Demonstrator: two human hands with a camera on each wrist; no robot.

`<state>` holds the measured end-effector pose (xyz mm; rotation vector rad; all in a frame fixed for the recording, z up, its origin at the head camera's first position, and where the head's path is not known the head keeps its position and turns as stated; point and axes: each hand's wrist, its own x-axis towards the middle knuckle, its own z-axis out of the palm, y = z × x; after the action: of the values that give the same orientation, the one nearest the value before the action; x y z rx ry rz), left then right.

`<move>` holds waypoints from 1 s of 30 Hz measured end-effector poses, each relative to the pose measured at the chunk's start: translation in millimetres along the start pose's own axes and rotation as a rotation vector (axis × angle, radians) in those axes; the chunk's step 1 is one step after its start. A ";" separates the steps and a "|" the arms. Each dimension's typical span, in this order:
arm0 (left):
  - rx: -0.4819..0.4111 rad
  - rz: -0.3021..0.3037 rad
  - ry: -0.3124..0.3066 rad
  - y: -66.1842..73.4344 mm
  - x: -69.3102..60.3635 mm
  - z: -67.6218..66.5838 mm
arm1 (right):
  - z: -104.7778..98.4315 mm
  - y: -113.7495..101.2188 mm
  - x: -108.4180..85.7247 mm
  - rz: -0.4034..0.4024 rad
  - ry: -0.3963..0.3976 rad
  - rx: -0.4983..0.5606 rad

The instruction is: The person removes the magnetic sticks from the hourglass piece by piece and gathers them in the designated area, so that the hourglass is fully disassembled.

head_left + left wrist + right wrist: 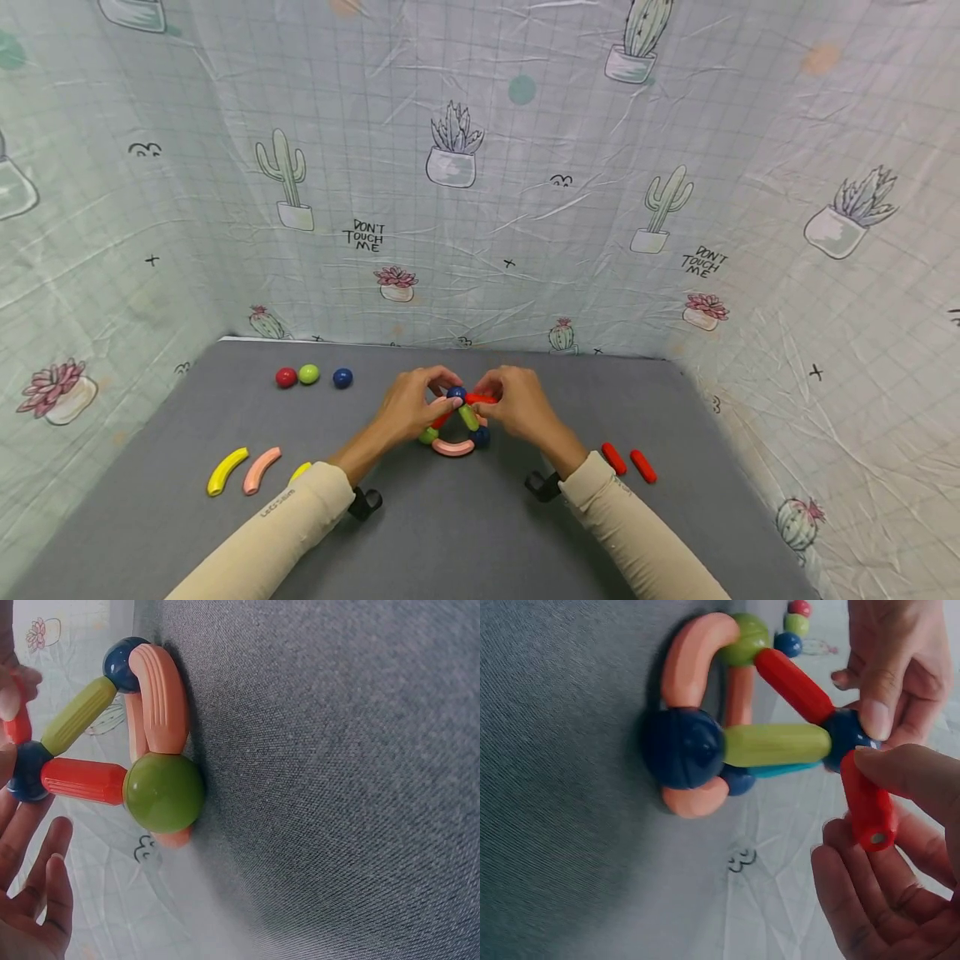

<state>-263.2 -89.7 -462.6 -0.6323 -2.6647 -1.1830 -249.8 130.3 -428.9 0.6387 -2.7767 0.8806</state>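
Note:
A small frame of sticks and balls stands on the grey table. Its base has curved peach sticks (pixel 453 448), a green ball (pixel 163 793) and blue balls (pixel 682 748). Red (pixel 84 780), yellow-green (pixel 776 744) and turquoise sticks (pixel 786 770) slope up to a top blue ball (pixel 456 393). My left hand (pixel 411 404) pinches that top ball between thumb and fingers. Between thumb and fingers of my right hand (pixel 521 404) is a straight red stick (pixel 870 806), one end against the top ball and its other end free.
At the back left lie a red ball (pixel 286 377), a green ball (pixel 309 373) and a blue ball (pixel 342 378). Curved yellow (pixel 227 472) and peach (pixel 262 471) sticks lie front left, another yellow one partly behind the left sleeve. Two red sticks (pixel 613 458) lie right. Patterned cloth (pixel 480 208) surrounds the table.

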 end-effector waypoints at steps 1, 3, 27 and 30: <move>0.000 0.002 0.001 0.2 -0.2 0.1 | 1.7 1.3 -0.5 0.001 -0.007 0.001; -0.002 0.004 0.003 0.6 -0.6 0.3 | 5.6 4.1 -1.5 -0.002 -0.016 0.009; 0.012 -0.012 -0.006 1.5 -2.3 0.0 | 13.5 25.7 -22.7 0.138 0.051 0.099; 0.012 -0.014 -0.013 1.0 -2.2 -1.0 | 5.4 36.8 -28.8 0.162 0.068 0.105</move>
<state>-260.8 -90.6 -461.9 -0.6221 -2.6894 -1.1693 -240.4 164.3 -460.0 0.3948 -2.7658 1.0650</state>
